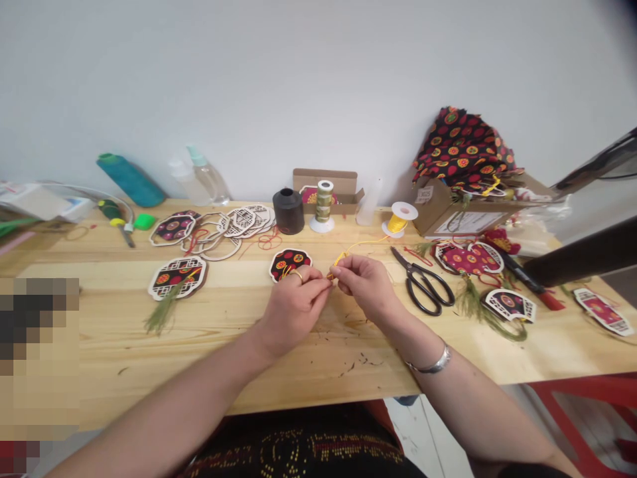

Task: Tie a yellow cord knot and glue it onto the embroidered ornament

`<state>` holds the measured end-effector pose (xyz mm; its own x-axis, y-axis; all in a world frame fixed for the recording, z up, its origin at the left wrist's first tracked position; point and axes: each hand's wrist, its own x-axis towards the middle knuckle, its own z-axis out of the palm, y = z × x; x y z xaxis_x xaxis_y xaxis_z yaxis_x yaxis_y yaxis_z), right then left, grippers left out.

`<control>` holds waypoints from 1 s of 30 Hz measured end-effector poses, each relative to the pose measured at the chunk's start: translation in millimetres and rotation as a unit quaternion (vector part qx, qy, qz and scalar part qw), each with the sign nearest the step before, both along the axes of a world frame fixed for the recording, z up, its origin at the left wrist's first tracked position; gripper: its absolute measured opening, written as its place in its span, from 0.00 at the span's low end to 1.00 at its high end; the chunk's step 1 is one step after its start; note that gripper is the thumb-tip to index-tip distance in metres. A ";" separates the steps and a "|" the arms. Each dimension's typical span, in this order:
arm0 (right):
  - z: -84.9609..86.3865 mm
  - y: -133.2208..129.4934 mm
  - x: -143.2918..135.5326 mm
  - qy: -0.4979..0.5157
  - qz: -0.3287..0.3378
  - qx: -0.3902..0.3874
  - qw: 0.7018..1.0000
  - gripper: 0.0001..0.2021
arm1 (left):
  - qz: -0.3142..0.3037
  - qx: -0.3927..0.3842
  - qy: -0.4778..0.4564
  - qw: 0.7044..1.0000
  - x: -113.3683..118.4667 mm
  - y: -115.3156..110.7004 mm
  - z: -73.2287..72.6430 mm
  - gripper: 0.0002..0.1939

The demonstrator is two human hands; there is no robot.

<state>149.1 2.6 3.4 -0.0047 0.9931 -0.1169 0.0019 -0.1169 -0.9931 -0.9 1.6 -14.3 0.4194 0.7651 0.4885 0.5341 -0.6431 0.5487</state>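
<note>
My left hand and my right hand meet over the table, fingertips pinched on a thin yellow cord. From there the cord runs back to a white spool of yellow cord. Just behind my left fingers lies an octagonal ornament with black and red patterned fabric and a pale rim, partly covered by the hand. Yellow strands show on its face. Black-handled scissors rest right of my right hand. The exact knot or loop between my fingertips is too small to make out.
Behind stand a black thread cone, an olive thread spool and a cardboard box heaped with patterned fabric. A tasselled ornament and wooden frames lie left. More ornaments and a black post are right.
</note>
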 end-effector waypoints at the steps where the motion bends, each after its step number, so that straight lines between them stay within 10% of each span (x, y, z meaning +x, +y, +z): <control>1: -0.8 -0.1 -0.7 0.018 -0.001 -0.005 1.000 0.11 | -0.001 0.042 0.029 0.999 -0.3 -0.7 -1.1 0.10; 13: -15.1 1.5 -7.0 0.056 -0.007 -0.018 0.998 0.11 | -0.027 0.157 0.120 0.980 -0.4 -2.2 -1.7 0.11; 21: -14.7 3.0 -0.3 -0.081 -0.015 0.055 0.995 0.08 | 0.070 -0.091 -0.071 0.991 -0.4 -0.4 8.5 0.08; 26: -11.9 -2.2 -1.7 -0.227 -0.024 0.129 0.965 0.06 | 0.052 -0.442 -0.260 0.857 2.2 3.2 20.8 0.19; 30: -11.6 -6.4 -4.9 -0.291 -0.012 0.142 0.946 0.05 | -0.008 -0.548 -0.341 0.764 4.5 4.4 21.9 0.18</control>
<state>144.2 -3.8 -8.2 0.0009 0.9838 0.1794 0.5593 0.1482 -0.8156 3.6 5.9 7.5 0.3665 0.8688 -0.3328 -0.1196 0.3987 0.9092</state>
